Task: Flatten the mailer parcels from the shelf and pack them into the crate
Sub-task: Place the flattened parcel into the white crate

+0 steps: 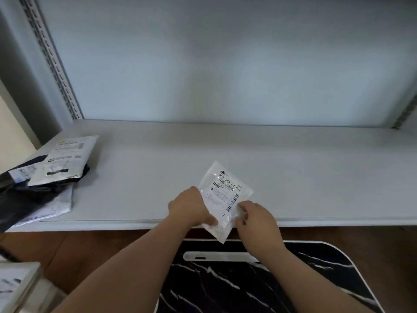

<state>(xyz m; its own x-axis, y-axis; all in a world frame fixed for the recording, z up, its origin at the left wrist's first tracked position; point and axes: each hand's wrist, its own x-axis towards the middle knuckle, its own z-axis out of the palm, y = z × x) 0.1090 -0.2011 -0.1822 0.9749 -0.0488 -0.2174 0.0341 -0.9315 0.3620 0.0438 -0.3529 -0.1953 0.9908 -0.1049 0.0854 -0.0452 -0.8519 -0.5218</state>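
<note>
Grey metal makes up the shelf [293,172], whose broad board fills most of the view. Below its front edge sits a black, white-veined surface with a pale slot [225,281]; whether this is the crate cannot be told. At the board's left end lies a heap of black and white mailers [45,177]. Smallest is the white mailer parcel [225,195], label up, overhanging the front edge. The left hand [191,208] holds its near left side with fingers curled onto it, and the right hand [257,220] pinches its lower right edge. It looks light, thin, soft and rather slippery; holding opposite edges and pressing the middle should flatten it.
</note>
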